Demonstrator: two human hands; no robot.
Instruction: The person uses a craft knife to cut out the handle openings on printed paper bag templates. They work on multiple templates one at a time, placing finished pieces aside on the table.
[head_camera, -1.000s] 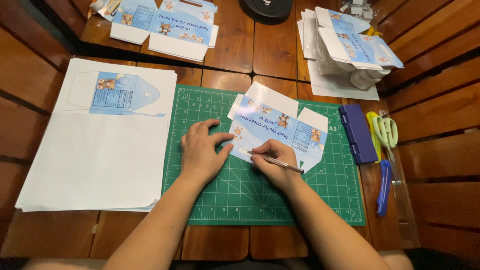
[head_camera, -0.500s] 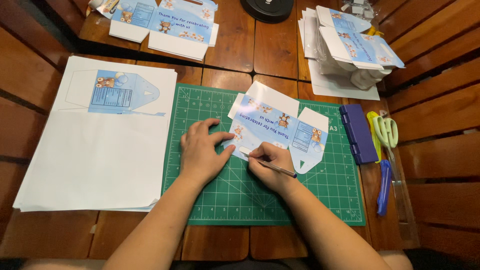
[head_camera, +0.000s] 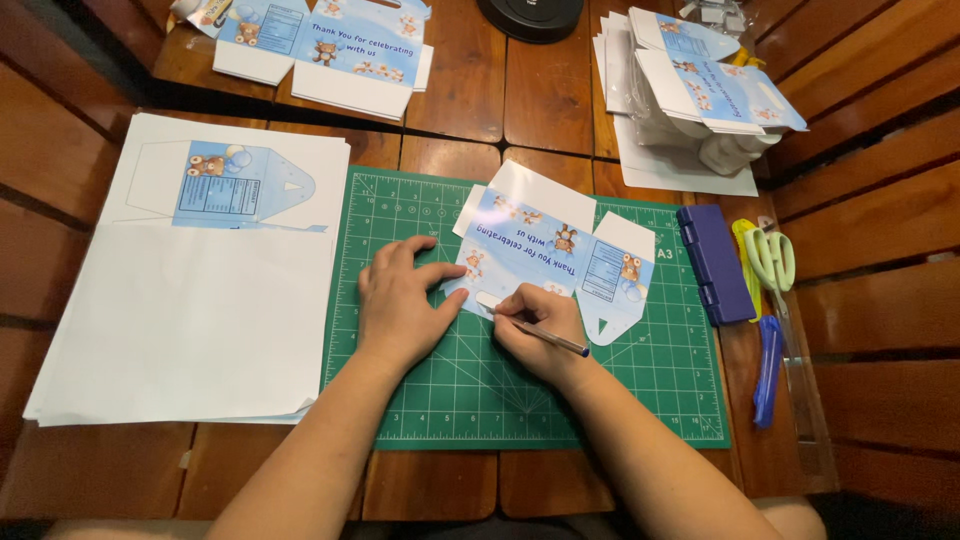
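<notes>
A flat, cut-out paper box template (head_camera: 548, 240), light blue with small bear pictures and white flaps, lies on a green cutting mat (head_camera: 420, 400). My left hand (head_camera: 398, 305) presses flat on the mat with its fingertips on the template's left edge. My right hand (head_camera: 540, 330) grips a thin pen-like craft knife (head_camera: 545, 338), its tip at a white flap on the template's lower edge.
A stack of white printed sheets (head_camera: 190, 310) lies left of the mat. To the right are a dark blue case (head_camera: 713, 262), green scissors (head_camera: 768, 258) and a blue cutter (head_camera: 767, 368). Folded and flat boxes (head_camera: 715, 95) sit at the back; more templates (head_camera: 330, 45) at the far left.
My right hand with the knife has shifted slightly left along the template's lower edge. My left hand stays pressed on the mat and template.
</notes>
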